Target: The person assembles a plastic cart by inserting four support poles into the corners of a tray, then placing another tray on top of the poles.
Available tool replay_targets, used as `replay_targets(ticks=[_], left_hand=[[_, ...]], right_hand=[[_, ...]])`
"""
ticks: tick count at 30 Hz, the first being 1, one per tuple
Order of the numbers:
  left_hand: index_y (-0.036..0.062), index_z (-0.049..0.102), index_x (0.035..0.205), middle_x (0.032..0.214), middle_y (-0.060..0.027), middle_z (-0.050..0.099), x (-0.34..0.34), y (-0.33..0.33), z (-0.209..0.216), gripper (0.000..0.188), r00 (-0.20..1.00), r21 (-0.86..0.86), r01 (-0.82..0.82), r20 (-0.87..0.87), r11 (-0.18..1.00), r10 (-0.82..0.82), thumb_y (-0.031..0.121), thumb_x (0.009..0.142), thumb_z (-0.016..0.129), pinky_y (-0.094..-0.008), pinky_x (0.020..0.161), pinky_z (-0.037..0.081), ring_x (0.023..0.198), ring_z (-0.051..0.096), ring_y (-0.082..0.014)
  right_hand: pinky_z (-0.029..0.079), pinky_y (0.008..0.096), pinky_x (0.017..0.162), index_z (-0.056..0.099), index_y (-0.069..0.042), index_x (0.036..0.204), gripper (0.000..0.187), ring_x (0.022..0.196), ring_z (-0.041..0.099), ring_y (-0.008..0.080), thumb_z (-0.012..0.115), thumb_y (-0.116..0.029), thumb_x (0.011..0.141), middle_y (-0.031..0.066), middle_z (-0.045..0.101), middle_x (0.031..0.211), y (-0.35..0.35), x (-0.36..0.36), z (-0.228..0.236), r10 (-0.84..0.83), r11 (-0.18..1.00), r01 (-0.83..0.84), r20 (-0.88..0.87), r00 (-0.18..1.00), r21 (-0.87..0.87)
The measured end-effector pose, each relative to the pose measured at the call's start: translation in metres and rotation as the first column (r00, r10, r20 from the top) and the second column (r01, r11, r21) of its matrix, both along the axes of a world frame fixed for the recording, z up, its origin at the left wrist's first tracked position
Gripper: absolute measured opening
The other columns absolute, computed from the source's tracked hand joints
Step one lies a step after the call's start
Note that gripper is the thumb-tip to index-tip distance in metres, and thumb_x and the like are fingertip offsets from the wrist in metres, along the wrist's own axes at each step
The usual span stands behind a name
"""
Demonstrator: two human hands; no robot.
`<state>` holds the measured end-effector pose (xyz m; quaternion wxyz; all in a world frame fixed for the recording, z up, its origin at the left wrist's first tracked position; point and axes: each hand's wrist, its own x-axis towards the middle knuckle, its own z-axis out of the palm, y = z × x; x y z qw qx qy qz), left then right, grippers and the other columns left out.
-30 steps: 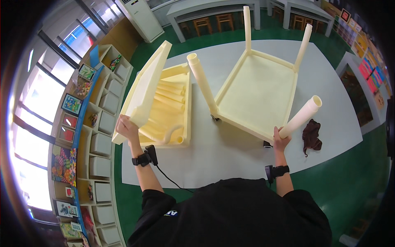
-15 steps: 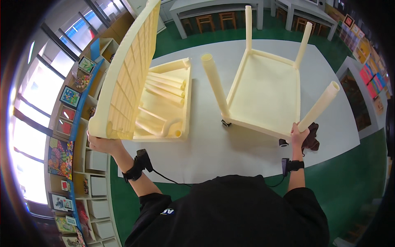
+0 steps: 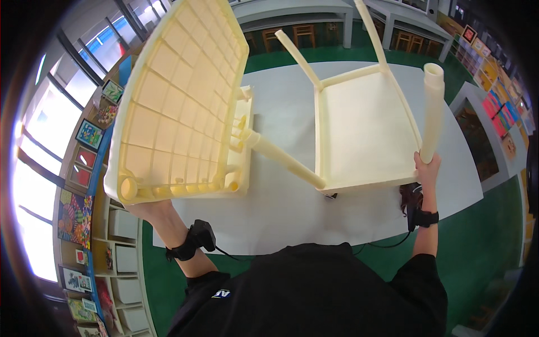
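Note:
A cream plastic tray (image 3: 182,101) is held up on edge at the left by my left hand (image 3: 152,209), which grips its lower near corner. Its ribbed underside faces right, with round sockets along the bottom edge. Behind it, mostly hidden, lies another cream tray (image 3: 243,163) on the table. My right hand (image 3: 429,165) is closed around the base of a cream post (image 3: 432,118) at the near right corner of a cart shelf (image 3: 368,132). That shelf carries posts at its corners and tilts left. A dark caster (image 3: 331,196) shows under its near left corner.
The white table (image 3: 281,219) stands on a green floor. A dark brown bundle (image 3: 408,199) lies beside my right wrist. Shelves with framed pictures (image 3: 90,135) and white bins (image 3: 124,258) line the left; grey tables (image 3: 297,10) with wooden stools stand at the back.
The tray in my left hand has turned to show more of its underside and swung rightward over the lower tray. The cart shelf has rotated and its posts now lean left; my right hand moved slightly right.

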<state>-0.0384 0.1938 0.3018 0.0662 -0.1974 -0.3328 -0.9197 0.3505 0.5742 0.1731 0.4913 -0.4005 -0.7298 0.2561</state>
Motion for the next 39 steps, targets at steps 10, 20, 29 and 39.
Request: replay_targets(ticks=[10, 20, 29, 39], left_hand=[[0.0034, 0.045, 0.105, 0.102, -0.0095, 0.052, 0.016, 0.019, -0.024, 0.031, 0.993, -0.064, 0.119, -0.013, 0.991, -0.12, 0.025, 0.089, 0.03, -0.0369, 0.076, 0.047, 0.09, 0.054, -0.0236], [0.002, 0.046, 0.103, 0.098, -0.009, 0.054, 0.024, 0.042, -0.022, 0.029, 0.982, -0.046, 0.186, -0.007, 0.981, -0.187, 0.024, 0.088, 0.034, -0.0358, 0.072, 0.049, 0.086, 0.056, -0.023], [-0.0003, 0.049, 0.098, 0.094, -0.0094, 0.055, 0.027, 0.088, -0.028, 0.026, 0.98, -0.042, 0.196, 0.053, 0.98, -0.194, 0.02, 0.084, 0.04, -0.0331, 0.07, 0.049, 0.082, 0.057, -0.0212], [-0.0021, 0.05, 0.098, 0.092, -0.0098, 0.055, 0.039, 0.121, -0.039, 0.029, 0.967, -0.096, 0.209, 0.172, 0.973, -0.19, 0.02, 0.083, 0.038, -0.0328, 0.068, 0.049, 0.08, 0.057, -0.0211]], right_hand=[[0.039, 0.0288, 0.048, 0.052, 0.004, 0.072, 0.012, 0.047, 0.047, 0.0199, 0.056, -0.003, 0.063, 0.0128, 0.049, 0.055, -0.01, 0.009, 0.036, -0.011, 0.976, -0.03, 0.188, 0.982, 0.215], [0.04, 0.0301, 0.05, 0.052, 0.005, 0.072, 0.013, 0.051, 0.053, 0.0244, 0.056, -0.003, 0.063, 0.0141, 0.051, 0.057, -0.013, 0.052, 0.033, -0.081, 0.977, 0.04, 0.188, 0.979, 0.211], [0.044, 0.0305, 0.056, 0.055, 0.005, 0.08, 0.02, 0.059, 0.059, 0.0274, 0.055, -0.002, 0.062, 0.017, 0.056, 0.064, -0.016, 0.082, 0.047, -0.122, 0.967, 0.064, 0.225, 0.967, 0.247], [0.044, 0.0306, 0.057, 0.056, 0.005, 0.084, 0.023, 0.063, 0.06, 0.0277, 0.055, -0.002, 0.061, 0.0177, 0.057, 0.066, -0.017, 0.093, 0.061, -0.125, 0.958, 0.044, 0.274, 0.953, 0.284]])
